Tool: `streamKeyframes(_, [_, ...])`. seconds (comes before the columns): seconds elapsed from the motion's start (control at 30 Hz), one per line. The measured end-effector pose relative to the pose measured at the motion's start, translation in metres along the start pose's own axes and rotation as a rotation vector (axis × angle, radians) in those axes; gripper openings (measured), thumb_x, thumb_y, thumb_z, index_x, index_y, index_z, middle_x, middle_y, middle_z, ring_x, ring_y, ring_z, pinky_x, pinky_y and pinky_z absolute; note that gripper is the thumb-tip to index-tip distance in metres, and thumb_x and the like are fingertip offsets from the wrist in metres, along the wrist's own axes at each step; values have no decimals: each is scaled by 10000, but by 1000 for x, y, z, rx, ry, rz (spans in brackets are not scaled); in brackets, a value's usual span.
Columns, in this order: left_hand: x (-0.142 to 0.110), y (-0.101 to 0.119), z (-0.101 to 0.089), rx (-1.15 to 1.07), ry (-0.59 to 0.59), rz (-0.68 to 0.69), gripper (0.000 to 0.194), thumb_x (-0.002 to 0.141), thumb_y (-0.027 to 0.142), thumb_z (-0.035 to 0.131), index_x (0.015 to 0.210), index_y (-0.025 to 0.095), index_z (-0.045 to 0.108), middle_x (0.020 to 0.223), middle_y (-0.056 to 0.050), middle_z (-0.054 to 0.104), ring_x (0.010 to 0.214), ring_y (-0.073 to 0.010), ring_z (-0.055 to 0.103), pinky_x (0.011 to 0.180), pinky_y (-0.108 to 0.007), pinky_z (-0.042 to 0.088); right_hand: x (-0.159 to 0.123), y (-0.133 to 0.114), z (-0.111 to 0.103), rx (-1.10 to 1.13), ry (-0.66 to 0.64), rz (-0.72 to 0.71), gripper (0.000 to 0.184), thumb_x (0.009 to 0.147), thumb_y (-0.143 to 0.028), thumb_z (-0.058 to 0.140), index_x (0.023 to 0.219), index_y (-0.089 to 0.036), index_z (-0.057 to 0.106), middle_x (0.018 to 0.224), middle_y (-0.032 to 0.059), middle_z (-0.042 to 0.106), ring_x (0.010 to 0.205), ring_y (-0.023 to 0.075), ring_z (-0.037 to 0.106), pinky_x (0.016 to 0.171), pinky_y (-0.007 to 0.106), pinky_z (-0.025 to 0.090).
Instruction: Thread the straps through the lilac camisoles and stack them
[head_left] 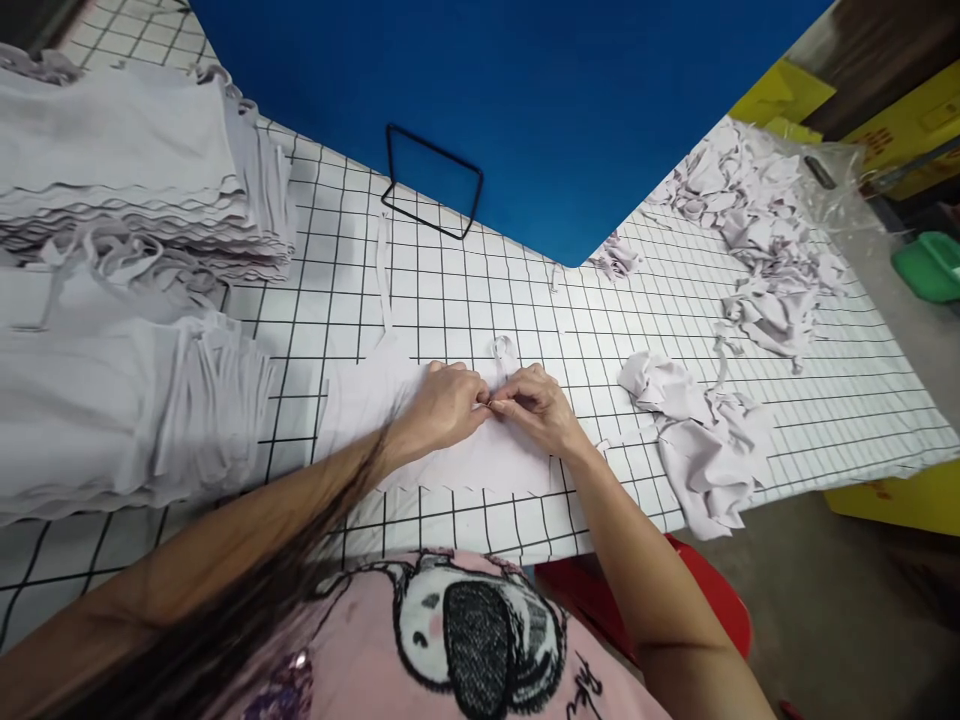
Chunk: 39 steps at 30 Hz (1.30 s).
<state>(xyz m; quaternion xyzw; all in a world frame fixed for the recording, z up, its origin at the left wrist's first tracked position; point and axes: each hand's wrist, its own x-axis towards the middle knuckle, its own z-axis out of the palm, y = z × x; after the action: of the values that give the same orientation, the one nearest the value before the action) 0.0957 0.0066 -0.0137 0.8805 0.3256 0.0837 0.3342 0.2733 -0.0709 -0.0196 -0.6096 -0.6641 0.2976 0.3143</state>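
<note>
1. Head view, location. I find the pale cloth piece [465,465] at the centre of the frame, spread on the grid-patterned table cover [450,300]. A long strap [382,270] runs upward from its left part; a small loop [511,352] lies just above the fingers.

2. Head view, grip state. The left hand [446,405] and the right hand [540,405] meet near the cloth's upper part. Both grips are narrow, thumb against forefinger, on a small bit of the cloth. I cannot tell whether that bit is an edge, a fold or a thread.

3. Head view, handling. In my judgement, work this spot as follows:
   - Pinch with the fingertips only, close together.
   - Rest the hands lightly, so the lower edge lies flat.
   - Match the pull on both sides; thin fabric may stretch or pucker.
   - Guard the loop and the strap against snagging under the fingers.

4. Head view, count.
   - Hands: two.
   - Cloth pieces under the hands: one that I can make out; further layers cannot be told.
   - Stacks: two, the upper stack [112,130] and the lower stack [75,400], at left. Their layers are too many to count.
   - Crumpled heaps: three, the near heap [712,460] at right, the far heap [750,200] at upper right, and the small heap [616,255] beside the blue panel [525,100].
   - Black wire frame [435,150]: one.
   - Green container [930,268]: one, right edge.
</note>
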Motion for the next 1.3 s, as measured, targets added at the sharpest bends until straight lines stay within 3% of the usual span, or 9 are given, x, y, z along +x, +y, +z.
streamKeyframes(0.93, [0, -4, 5, 16, 43, 24, 193, 824, 287, 622, 668, 174, 624, 718, -28, 677, 791, -214, 584, 820, -406, 350, -3, -2, 2, -59, 21, 35, 177, 906, -411, 624, 835, -279, 719, 762, 17, 651, 794, 206, 495, 838, 427, 366])
streamKeyframes(1.3, [0, -3, 4, -11, 22, 11, 167, 830, 279, 649, 696, 179, 652, 738, -16, 687, 812, -216, 585, 847, -417, 335, -4, 1, -2, -152, 16, -21, 168, 918, -394, 613, 856, -279, 718, 744, 18, 615, 767, 199, 481, 823, 421, 330])
